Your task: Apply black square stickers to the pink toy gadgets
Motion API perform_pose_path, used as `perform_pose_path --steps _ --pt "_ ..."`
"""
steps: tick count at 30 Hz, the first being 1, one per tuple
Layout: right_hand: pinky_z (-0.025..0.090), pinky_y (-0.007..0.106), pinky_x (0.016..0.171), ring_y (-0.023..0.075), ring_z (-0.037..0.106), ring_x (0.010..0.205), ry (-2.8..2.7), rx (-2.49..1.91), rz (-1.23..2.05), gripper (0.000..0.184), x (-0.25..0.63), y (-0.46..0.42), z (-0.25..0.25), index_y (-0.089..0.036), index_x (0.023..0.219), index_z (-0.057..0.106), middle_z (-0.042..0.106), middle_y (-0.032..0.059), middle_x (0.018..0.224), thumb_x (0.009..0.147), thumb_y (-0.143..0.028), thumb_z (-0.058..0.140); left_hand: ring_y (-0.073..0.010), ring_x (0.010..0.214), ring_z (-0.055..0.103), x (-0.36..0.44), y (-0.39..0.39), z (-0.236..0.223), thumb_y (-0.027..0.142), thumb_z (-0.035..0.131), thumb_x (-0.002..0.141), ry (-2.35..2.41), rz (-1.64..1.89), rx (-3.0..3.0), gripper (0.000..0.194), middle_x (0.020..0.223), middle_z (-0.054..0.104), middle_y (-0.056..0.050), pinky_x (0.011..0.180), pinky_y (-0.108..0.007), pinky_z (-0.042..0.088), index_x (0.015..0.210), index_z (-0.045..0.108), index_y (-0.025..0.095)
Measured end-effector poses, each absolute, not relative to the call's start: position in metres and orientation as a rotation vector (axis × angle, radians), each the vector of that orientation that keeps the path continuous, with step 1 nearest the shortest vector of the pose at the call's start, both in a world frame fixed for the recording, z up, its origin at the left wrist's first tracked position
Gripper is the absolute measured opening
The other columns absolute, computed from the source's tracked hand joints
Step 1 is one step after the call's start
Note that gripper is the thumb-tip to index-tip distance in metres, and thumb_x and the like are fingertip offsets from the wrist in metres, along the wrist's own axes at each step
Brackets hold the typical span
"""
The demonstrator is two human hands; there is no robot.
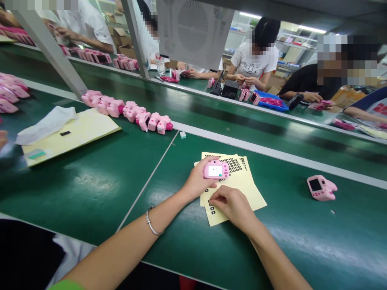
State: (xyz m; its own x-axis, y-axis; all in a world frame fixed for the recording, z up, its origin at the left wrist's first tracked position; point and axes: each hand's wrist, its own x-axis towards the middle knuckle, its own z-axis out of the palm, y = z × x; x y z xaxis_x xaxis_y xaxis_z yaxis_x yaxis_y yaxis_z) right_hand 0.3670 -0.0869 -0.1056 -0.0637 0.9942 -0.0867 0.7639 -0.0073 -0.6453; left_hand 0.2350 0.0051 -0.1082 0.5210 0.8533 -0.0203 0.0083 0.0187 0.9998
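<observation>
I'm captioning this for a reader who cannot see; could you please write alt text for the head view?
The left hand holds a pink, camera-like device over yellow sheets bearing black squares, with the right hand pinched low over them. More pink devices stand on the green table; co-workers are beyond it.

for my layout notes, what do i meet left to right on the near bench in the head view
Leftmost pink pile, white cloth, row of pink cameras, small block, held pink camera, lone pink camera.
</observation>
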Motion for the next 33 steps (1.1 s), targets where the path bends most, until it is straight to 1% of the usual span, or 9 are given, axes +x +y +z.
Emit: perform_pose_path --steps 6,9,15,19,24,27,30,33 --pt "0.037 0.026 0.064 0.0158 0.060 0.074 -1.894 -1.858 0.760 0.010 0.365 -0.087 -0.105 -0.022 0.079 0.066 0.067 -0.0001 0.081 0.084 -0.026 0.059 -0.0196 0.100 0.057 0.235 0.005 -0.108 0.005 0.067 0.063 0.827 0.781 1.436 0.070 0.125 0.054 -0.007 0.060 -0.021 0.058 0.127 0.053 0.026" --pt "0.036 0.025 0.063 0.0151 0.058 0.073 -1.891 -1.871 0.778 0.009 0.364 -0.087 -0.104 -0.021 0.081 0.065 0.066 0.0000 0.080 0.084 -0.025 0.058 -0.0192 0.101 0.057 0.235 0.004 -0.107 0.002 0.066 0.062 0.829 0.783 1.446 0.071 0.125 0.055 -0.006 0.061 -0.021 0.059 0.127 0.053 0.027" --pt "0.036 0.025 0.063 0.0150 0.058 0.073 -1.854 -1.859 0.795 0.009 0.363 -0.086 -0.106 -0.020 0.078 0.064 0.065 0.0006 0.078 0.083 -0.025 0.059 -0.0188 0.103 0.058 0.236 0.004 -0.105 -0.001 0.063 0.062 0.810 0.782 1.414 0.070 0.127 0.054 -0.006 0.062 -0.019 0.058 0.126 0.054 0.026" --pt "0.035 0.025 0.063 0.0152 0.057 0.073 -1.902 -1.843 0.790 0.009 0.364 -0.087 -0.107 -0.020 0.082 0.062 0.064 0.0014 0.081 0.085 -0.026 0.056 -0.0180 0.102 0.058 0.236 0.003 -0.104 0.000 0.064 0.063 0.813 0.777 1.418 0.068 0.126 0.055 -0.006 0.063 -0.018 0.057 0.126 0.054 0.026" --pt "0.036 0.027 0.067 0.0157 0.055 0.078 -1.989 -1.801 0.755 0.009 0.364 -0.091 -0.105 -0.019 0.084 0.056 0.062 0.0028 0.088 0.089 -0.023 0.050 -0.0197 0.104 0.058 0.235 0.003 -0.103 0.002 0.065 0.063 0.820 0.775 1.449 0.068 0.127 0.054 -0.006 0.064 -0.021 0.058 0.126 0.054 0.026" --pt "0.036 0.027 0.067 0.0154 0.054 0.079 -1.996 -1.754 0.779 0.011 0.366 -0.092 -0.101 -0.018 0.085 0.053 0.061 0.0034 0.091 0.091 -0.022 0.045 -0.0186 0.104 0.058 0.235 0.004 -0.106 0.001 0.063 0.064 0.798 0.796 1.502 0.068 0.126 0.056 -0.005 0.073 -0.025 0.058 0.126 0.053 0.026" --pt "0.038 0.026 0.067 0.0136 0.053 0.076 -1.870 -1.666 0.818 0.013 0.375 -0.090 -0.094 -0.019 0.088 0.051 0.059 0.0019 0.087 0.094 -0.028 0.043 -0.0176 0.109 0.057 0.235 0.005 -0.111 0.001 0.062 0.065 0.785 0.853 1.620 0.065 0.125 0.057 -0.004 0.093 -0.033 0.053 0.125 0.054 0.025" --pt "0.039 0.025 0.066 0.0124 0.052 0.073 -1.670 -1.639 0.651 0.017 0.385 -0.084 -0.088 -0.019 0.090 0.052 0.057 0.0017 0.085 0.095 -0.034 0.044 -0.0179 0.115 0.054 0.235 0.005 -0.113 0.000 0.062 0.064 0.752 0.878 1.731 0.065 0.127 0.057 -0.003 0.102 -0.036 0.047 0.123 0.055 0.026"
